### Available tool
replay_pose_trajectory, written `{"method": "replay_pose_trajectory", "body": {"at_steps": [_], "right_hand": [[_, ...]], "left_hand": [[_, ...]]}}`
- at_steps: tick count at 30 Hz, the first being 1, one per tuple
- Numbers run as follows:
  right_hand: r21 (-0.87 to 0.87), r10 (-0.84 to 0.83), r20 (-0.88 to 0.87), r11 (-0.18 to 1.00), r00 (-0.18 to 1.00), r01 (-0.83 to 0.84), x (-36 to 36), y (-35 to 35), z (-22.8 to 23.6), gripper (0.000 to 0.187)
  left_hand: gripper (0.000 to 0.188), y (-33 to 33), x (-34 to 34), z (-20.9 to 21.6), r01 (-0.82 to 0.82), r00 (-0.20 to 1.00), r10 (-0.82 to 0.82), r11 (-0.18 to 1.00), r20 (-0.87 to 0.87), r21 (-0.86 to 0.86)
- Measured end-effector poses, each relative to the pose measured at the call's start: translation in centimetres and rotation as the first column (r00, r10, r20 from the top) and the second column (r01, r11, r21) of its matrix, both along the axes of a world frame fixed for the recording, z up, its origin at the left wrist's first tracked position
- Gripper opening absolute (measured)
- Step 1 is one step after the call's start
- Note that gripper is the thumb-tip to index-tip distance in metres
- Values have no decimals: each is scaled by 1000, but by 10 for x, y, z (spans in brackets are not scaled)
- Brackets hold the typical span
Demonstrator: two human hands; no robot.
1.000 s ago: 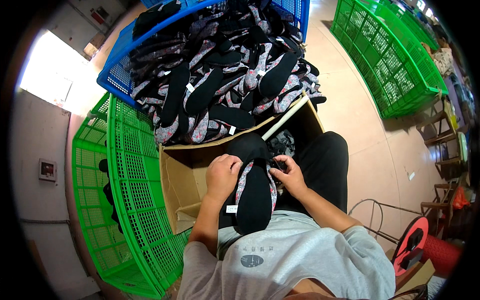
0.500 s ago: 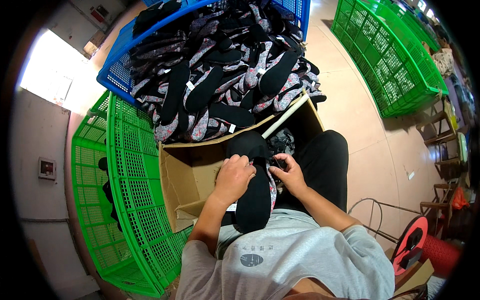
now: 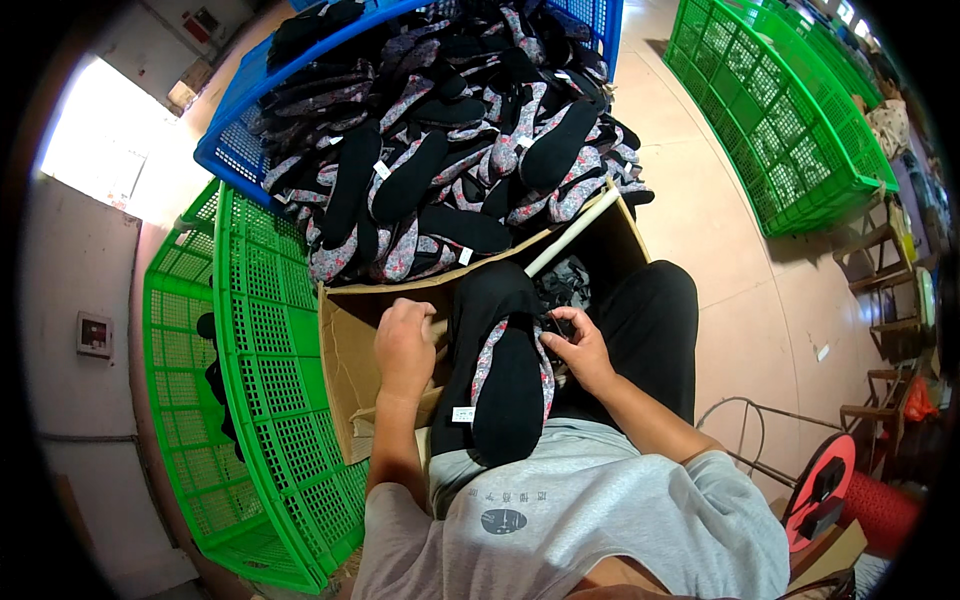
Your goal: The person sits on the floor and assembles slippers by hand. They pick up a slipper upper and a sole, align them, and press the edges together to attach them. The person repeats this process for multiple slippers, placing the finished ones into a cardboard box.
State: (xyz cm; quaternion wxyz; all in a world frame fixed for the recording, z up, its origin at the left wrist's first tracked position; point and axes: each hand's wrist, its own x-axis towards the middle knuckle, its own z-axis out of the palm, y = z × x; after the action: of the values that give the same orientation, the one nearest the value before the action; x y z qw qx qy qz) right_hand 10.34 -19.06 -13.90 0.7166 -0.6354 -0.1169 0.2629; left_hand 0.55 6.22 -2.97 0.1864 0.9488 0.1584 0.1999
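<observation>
A cloth shoe [image 3: 508, 395] lies sole up along my left thigh. Its sole is black, its sides are grey and red floral fabric, and a white tag [image 3: 463, 414] sticks out at the left. My right hand [image 3: 582, 350] is closed at the shoe's upper right edge, thumb and forefinger pinching there; any small thing between the fingertips is too small to make out. To the left of the shoe and apart from it, my left hand [image 3: 405, 340] is raised over the cardboard box [image 3: 350, 350], fingers curled. Whatever it may hold is hidden.
A heap of similar shoes [image 3: 450, 150] spills from a blue crate [image 3: 225, 150] beyond my knees. Green crates [image 3: 290, 400] stand close at my left, another green crate [image 3: 770, 120] at far right. A pale rod [image 3: 575, 230] crosses the box; a red-faced reel [image 3: 820, 490] is at lower right.
My left hand has come off the shoe and moved left, uncovering the shoe's left floral side and the tag. My right hand stays at the shoe's right edge.
</observation>
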Motion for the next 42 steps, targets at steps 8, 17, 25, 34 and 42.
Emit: {"method": "replay_pose_trajectory", "body": {"at_steps": [8,17,25,34,42], "right_hand": [[-6,22,57,1000,998,-21,-3,1,4,40],[60,31,25,998,999,-32,-1,-1,13,48],[-6,121,-26,993,992,-121,-3,-1,37,64],[-66,24,165,998,986,-14,-8,3,33,62],[-172,-78,90,981,993,93,-10,3,45,52]], "left_hand": [[22,-26,9,-7,49,994,-90,873,-62,-486],[24,-46,15,-16,42,959,-196,810,-203,-584],[19,-61,8,-20,141,983,-168,952,-77,-273],[21,-68,7,-18,136,985,-121,983,124,-123],[20,-67,3,-16,67,972,-42,993,231,-102]]}}
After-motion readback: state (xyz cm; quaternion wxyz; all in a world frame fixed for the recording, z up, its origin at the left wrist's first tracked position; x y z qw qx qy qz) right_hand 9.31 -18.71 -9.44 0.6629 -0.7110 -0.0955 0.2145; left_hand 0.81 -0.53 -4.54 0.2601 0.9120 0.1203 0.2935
